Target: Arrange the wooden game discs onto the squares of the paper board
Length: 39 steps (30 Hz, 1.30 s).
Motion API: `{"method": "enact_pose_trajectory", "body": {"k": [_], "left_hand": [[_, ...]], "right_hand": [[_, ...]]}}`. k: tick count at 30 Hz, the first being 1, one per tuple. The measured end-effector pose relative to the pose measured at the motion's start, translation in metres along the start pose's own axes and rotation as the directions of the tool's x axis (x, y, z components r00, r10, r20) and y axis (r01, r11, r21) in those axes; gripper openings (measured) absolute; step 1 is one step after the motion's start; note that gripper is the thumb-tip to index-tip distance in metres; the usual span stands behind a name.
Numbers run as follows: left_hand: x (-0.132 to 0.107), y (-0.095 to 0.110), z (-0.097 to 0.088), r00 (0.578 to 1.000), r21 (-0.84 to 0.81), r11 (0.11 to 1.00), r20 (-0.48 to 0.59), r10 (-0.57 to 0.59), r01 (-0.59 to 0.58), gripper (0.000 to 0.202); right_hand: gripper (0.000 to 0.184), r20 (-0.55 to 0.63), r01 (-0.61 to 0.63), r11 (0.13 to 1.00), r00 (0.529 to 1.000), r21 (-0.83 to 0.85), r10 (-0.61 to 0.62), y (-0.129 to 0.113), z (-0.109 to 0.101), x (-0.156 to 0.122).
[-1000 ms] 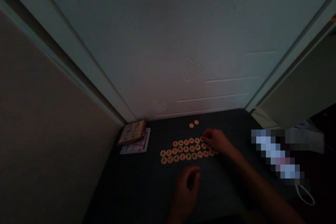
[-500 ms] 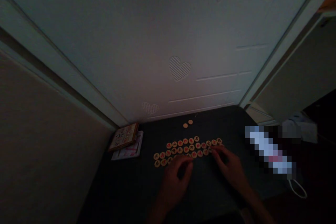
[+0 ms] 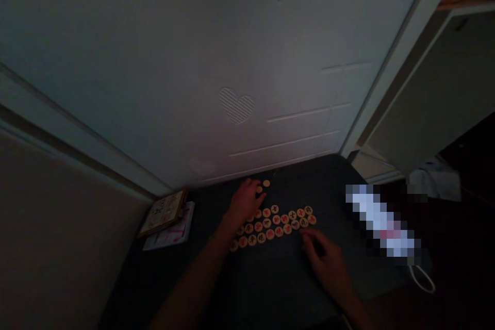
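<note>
Round wooden Chinese chess pieces (image 3: 269,234), marked in red or black characters, lie in rows on the dark tabletop (image 3: 270,283). Behind them are two pale pieces with no visible marking: a nearer disc (image 3: 259,189) and a farther disc (image 3: 266,183). My left hand (image 3: 247,200) reaches over the left part of the rows, thumb and fingers apart around the nearer disc. It hides some pieces beneath it. My right hand (image 3: 323,255) is just in front of the right end of the rows, fingers curled with tips together. Whether anything is between those tips is hidden.
At the left a wooden box (image 3: 162,212) with characters on its lid rests on a pink-and-white booklet or case (image 3: 170,237). A pale wall panel (image 3: 193,62) rises behind the table. A pixelated bright object (image 3: 381,221) with a white cord loop (image 3: 423,281) lies at the right.
My left hand has moved from the front of the rows to the pale discs at the back. My right hand has drawn slightly back from the pieces. The view has shifted right.
</note>
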<state>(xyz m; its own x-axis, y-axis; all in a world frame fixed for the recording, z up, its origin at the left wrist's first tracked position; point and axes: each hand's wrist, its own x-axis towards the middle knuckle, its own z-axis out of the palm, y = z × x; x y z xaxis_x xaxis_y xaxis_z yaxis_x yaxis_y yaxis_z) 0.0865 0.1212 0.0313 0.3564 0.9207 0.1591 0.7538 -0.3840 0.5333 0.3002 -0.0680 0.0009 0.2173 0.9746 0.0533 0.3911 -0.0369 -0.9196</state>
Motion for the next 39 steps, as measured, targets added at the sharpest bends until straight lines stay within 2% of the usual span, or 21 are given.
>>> {"method": "enact_pose_trajectory", "body": {"k": [4, 8, 10, 13, 16, 17, 20, 23, 26, 29, 34, 39], "left_hand": [[0.003, -0.008, 0.003, 0.999, -0.036, 0.999, 0.042, -0.015, 0.016, 0.015], [0.003, -0.009, -0.007, 0.997, -0.082, 0.996, 0.067, -0.037, 0.043, 0.014], [-0.001, -0.004, -0.013, 0.997, -0.098, 0.994, 0.064, -0.052, 0.058, 0.017], [-0.018, 0.016, -0.022, 0.995, -0.164, 0.983, 0.064, -0.079, 0.089, 0.025], [-0.055, 0.044, -0.023, 0.971, -0.479, 0.847, 0.177, -0.162, 0.229, 0.034], [-0.071, 0.053, -0.020, 0.956, -0.551, 0.786, 0.238, -0.173, 0.280, 0.037], [-0.117, 0.071, -0.004, 0.921, -0.703, 0.596, 0.318, -0.226, 0.389, 0.042], [-0.150, 0.075, 0.015, 0.889, -0.788, 0.426, 0.328, -0.319, 0.444, 0.044], [-0.164, 0.070, 0.028, 0.873, -0.823, 0.343, 0.332, -0.359, 0.454, 0.043], [-0.167, 0.066, 0.030, 0.864, -0.822, 0.327, 0.346, -0.365, 0.467, 0.045], [-0.166, 0.064, 0.031, 0.886, -0.840, 0.339, 0.307, -0.346, 0.423, 0.042], [-0.168, 0.070, 0.034, 0.905, -0.868, 0.334, 0.251, -0.344, 0.367, 0.034]], "right_hand": [[0.031, 0.002, 0.026, 0.999, 1.000, 0.033, -0.026, -0.001, -0.002, 0.000], [0.028, -0.016, 0.047, 0.998, 0.999, 0.039, -0.046, -0.001, -0.002, 0.001], [0.026, -0.024, 0.057, 0.998, 0.998, 0.040, -0.056, 0.000, -0.002, 0.001], [0.023, -0.046, 0.073, 0.996, 0.996, 0.042, -0.071, 0.000, -0.002, 0.000], [0.020, -0.061, 0.147, 0.987, 0.988, 0.057, -0.144, -0.003, 0.000, -0.002], [0.019, -0.058, 0.194, 0.979, 0.980, 0.062, -0.190, -0.005, 0.002, -0.003], [0.020, -0.015, 0.335, 0.939, 0.942, 0.072, -0.335, -0.012, 0.012, -0.008], [0.026, 0.050, 0.413, 0.907, 0.907, 0.088, -0.418, -0.015, 0.026, -0.011], [0.030, 0.105, 0.456, 0.884, 0.879, 0.104, -0.466, -0.013, 0.037, -0.014], [0.031, 0.131, 0.478, 0.871, 0.862, 0.109, -0.490, -0.010, 0.041, -0.015], [0.032, 0.145, 0.491, 0.866, 0.854, 0.093, -0.500, -0.013, 0.037, -0.013], [0.038, 0.112, 0.527, 0.847, 0.840, 0.069, -0.531, -0.017, 0.036, -0.014]]}}
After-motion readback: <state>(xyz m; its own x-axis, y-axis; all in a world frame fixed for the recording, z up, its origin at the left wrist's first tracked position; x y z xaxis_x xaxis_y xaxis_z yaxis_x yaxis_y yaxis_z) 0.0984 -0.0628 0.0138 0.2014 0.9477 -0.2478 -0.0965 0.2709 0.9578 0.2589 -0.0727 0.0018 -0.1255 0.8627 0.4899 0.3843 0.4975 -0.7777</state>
